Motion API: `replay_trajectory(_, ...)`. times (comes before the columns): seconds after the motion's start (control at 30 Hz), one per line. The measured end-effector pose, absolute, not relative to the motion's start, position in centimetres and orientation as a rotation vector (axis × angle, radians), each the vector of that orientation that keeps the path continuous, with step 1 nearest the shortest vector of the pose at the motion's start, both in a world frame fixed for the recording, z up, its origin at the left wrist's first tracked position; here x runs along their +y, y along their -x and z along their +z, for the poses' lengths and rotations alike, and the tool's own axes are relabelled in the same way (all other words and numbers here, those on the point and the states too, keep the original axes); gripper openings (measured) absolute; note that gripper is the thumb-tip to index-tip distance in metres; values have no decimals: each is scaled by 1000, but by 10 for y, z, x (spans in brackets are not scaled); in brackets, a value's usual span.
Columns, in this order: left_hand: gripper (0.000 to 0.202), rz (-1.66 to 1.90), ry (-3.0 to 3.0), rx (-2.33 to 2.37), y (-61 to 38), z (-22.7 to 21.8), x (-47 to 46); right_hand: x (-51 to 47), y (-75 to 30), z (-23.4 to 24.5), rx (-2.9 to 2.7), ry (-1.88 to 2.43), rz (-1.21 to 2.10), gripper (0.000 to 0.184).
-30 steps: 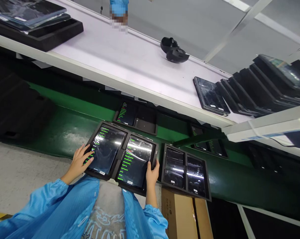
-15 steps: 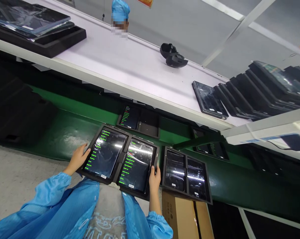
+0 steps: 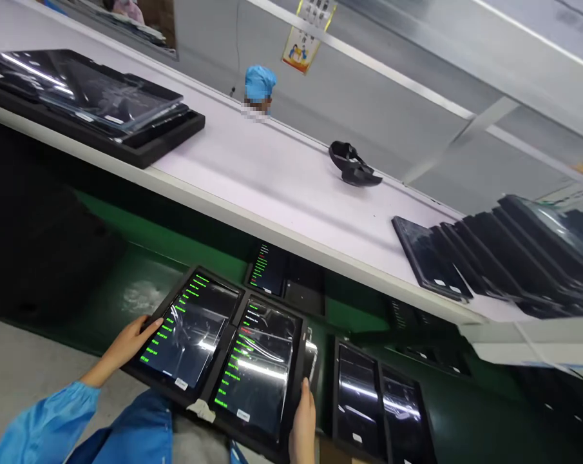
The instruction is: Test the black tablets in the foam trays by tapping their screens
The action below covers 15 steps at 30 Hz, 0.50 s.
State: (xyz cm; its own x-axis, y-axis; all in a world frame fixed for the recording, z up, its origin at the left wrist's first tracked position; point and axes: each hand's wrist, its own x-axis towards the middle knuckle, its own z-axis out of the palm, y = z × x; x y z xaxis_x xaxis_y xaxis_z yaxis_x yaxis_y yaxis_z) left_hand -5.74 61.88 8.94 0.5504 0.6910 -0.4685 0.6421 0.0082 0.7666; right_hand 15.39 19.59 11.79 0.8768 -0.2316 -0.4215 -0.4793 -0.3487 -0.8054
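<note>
I hold a black foam tray with both hands, tilted up off the green belt. Two tablets sit in it side by side: the left tablet and the right tablet both show green text on dark screens. My left hand grips the tray's left edge, thumb on the rim. At the tray's lower right corner, my right hand is closed round the rim. A second tray with two dark tablets lies on the belt to the right.
A white shelf runs overhead, carrying a stacked tray of tablets at left, a black strap-like object, and a row of leaning tablets at right. Another tray lies further back on the green belt. A person in a blue cap is behind the shelf.
The tray with the two lit tablets has been lifted and tilted towards me. My left hand slid from the screen to the tray's left edge. The view has swung upward.
</note>
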Motion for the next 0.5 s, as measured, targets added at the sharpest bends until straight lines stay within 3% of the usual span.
replay_trajectory(0.2,61,159,-1425,1300,18,80,784,392,-228,123,186,1930,299,74)
replay_trajectory(0.33,60,186,-1410,1334,-25,68,893,532,-287,97,49,1955,269,80)
replay_trajectory(0.5,59,286,-1446,1307,-78,60,984,630,-343,57,-158,1876,163,70)
